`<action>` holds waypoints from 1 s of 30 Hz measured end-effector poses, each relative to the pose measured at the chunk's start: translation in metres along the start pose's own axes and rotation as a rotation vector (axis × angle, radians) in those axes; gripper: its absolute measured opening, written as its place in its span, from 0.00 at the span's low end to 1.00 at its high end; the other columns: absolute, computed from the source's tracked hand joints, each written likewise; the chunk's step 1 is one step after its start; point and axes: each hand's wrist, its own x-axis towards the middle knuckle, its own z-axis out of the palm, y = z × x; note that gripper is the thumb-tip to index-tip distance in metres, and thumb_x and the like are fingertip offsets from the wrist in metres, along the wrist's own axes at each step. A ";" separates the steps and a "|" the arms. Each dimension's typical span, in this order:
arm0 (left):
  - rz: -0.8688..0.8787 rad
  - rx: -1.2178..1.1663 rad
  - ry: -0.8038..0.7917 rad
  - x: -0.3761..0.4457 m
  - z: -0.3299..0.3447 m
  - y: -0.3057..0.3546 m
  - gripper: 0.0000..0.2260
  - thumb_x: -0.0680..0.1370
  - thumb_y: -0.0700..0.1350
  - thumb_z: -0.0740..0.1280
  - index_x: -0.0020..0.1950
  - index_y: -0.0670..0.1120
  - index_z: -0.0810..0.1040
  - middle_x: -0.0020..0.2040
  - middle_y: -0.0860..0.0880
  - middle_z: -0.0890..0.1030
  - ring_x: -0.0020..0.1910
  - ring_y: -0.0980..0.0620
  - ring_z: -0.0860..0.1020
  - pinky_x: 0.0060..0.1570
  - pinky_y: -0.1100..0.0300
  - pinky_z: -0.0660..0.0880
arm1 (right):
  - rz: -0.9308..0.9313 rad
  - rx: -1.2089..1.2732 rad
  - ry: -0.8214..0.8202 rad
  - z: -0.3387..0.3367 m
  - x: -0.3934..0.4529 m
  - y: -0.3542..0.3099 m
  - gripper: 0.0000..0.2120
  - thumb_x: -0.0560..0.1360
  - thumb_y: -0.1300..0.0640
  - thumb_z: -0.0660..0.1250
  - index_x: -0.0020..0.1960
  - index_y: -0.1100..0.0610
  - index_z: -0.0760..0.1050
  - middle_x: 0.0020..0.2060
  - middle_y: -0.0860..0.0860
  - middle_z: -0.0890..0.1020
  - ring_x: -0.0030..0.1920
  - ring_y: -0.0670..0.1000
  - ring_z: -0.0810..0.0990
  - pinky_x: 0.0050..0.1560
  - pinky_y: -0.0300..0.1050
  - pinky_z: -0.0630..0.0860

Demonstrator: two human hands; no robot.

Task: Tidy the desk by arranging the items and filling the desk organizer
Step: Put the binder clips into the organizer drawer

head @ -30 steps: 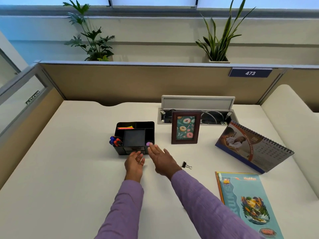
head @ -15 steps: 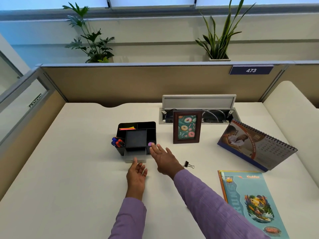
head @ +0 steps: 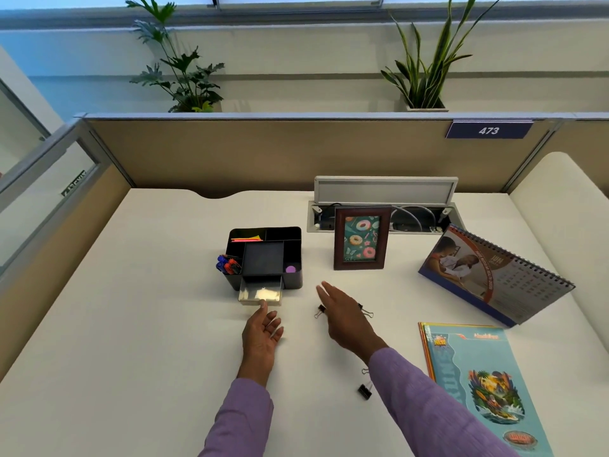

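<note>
A black desk organizer (head: 293, 255) stands mid-desk with markers (head: 227, 264) on its left, sticky flags at the back and a purple round item (head: 291, 269) in its right compartment. Its clear front drawer (head: 260, 293) is pulled out. My left hand (head: 262, 333) lies palm up just in front of the drawer, one fingertip at the drawer's front edge, holding nothing. My right hand (head: 344, 319) hovers open, fingers spread, over black binder clips (head: 320, 311) to the right of the organizer. Another binder clip (head: 364, 390) lies beside my right sleeve.
A framed doughnut picture (head: 361, 237) stands behind my right hand. A tilted desk calendar (head: 494, 275) is at the right, and a blue book (head: 478, 384) lies in front of it. An open cable tray (head: 384, 206) sits by the partition.
The organizer's drawer has slid out toward me as my left hand drew back. My right hand left the organizer's right compartment, where the purple item now rests, and moved right over the binder clips.
</note>
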 end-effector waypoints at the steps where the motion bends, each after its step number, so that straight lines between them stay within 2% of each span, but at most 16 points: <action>1: 0.002 0.011 -0.003 -0.001 -0.002 -0.001 0.11 0.77 0.48 0.70 0.56 0.45 0.78 0.46 0.45 0.80 0.42 0.49 0.78 0.44 0.55 0.76 | 0.033 0.007 0.021 0.001 -0.007 0.008 0.31 0.74 0.68 0.65 0.75 0.59 0.63 0.73 0.58 0.68 0.71 0.60 0.67 0.69 0.53 0.67; 4: 0.007 0.051 -0.015 -0.004 -0.009 -0.005 0.09 0.78 0.46 0.69 0.56 0.45 0.77 0.45 0.45 0.80 0.41 0.49 0.78 0.43 0.55 0.76 | 0.101 -0.024 0.042 0.007 -0.021 0.027 0.23 0.71 0.65 0.69 0.66 0.60 0.74 0.59 0.57 0.79 0.55 0.61 0.79 0.51 0.54 0.76; 6: 0.020 0.078 -0.027 -0.008 -0.011 -0.008 0.06 0.79 0.44 0.68 0.54 0.46 0.77 0.46 0.45 0.80 0.41 0.48 0.78 0.44 0.54 0.76 | 0.104 -0.038 0.034 0.007 -0.026 0.030 0.18 0.70 0.64 0.69 0.61 0.59 0.77 0.54 0.55 0.81 0.48 0.60 0.79 0.44 0.53 0.77; 8: 0.030 0.097 -0.035 -0.013 -0.013 -0.011 0.03 0.79 0.43 0.68 0.52 0.47 0.78 0.46 0.44 0.81 0.41 0.48 0.78 0.44 0.54 0.76 | 0.092 -0.063 0.020 0.007 -0.028 0.030 0.16 0.69 0.64 0.70 0.56 0.57 0.79 0.50 0.55 0.80 0.44 0.60 0.78 0.40 0.52 0.76; 13: 0.046 0.139 -0.051 -0.024 -0.020 -0.020 0.03 0.79 0.41 0.67 0.52 0.46 0.78 0.45 0.44 0.81 0.41 0.47 0.79 0.42 0.54 0.76 | 0.075 -0.120 -0.032 0.013 -0.031 0.027 0.10 0.68 0.63 0.70 0.49 0.56 0.78 0.45 0.54 0.77 0.40 0.59 0.76 0.37 0.49 0.71; 18: 0.042 0.153 -0.050 -0.036 -0.023 -0.026 0.04 0.79 0.40 0.67 0.53 0.45 0.78 0.45 0.43 0.81 0.41 0.47 0.79 0.42 0.54 0.76 | 0.101 -0.154 -0.079 0.024 -0.033 0.030 0.11 0.63 0.64 0.74 0.43 0.58 0.77 0.42 0.55 0.75 0.38 0.58 0.76 0.33 0.49 0.72; 22: 0.050 0.186 -0.077 -0.041 -0.020 -0.030 0.04 0.79 0.40 0.67 0.54 0.44 0.78 0.46 0.43 0.81 0.41 0.47 0.79 0.41 0.54 0.77 | 0.130 -0.117 -0.095 0.028 -0.034 0.034 0.06 0.70 0.62 0.69 0.47 0.58 0.76 0.46 0.54 0.75 0.43 0.59 0.76 0.37 0.53 0.74; 26: 0.108 0.381 -0.145 -0.045 -0.010 -0.033 0.08 0.77 0.41 0.70 0.56 0.43 0.79 0.49 0.43 0.84 0.43 0.47 0.81 0.42 0.54 0.79 | 0.198 0.114 -0.006 0.021 -0.033 0.021 0.05 0.76 0.58 0.65 0.50 0.57 0.74 0.48 0.52 0.76 0.48 0.56 0.75 0.44 0.50 0.73; 30: 0.189 0.631 -0.232 -0.050 0.005 -0.036 0.07 0.76 0.43 0.72 0.54 0.46 0.81 0.48 0.45 0.85 0.45 0.49 0.84 0.45 0.54 0.79 | 0.286 0.355 0.106 0.015 -0.025 0.001 0.08 0.75 0.54 0.68 0.52 0.56 0.75 0.48 0.51 0.77 0.46 0.51 0.75 0.46 0.46 0.72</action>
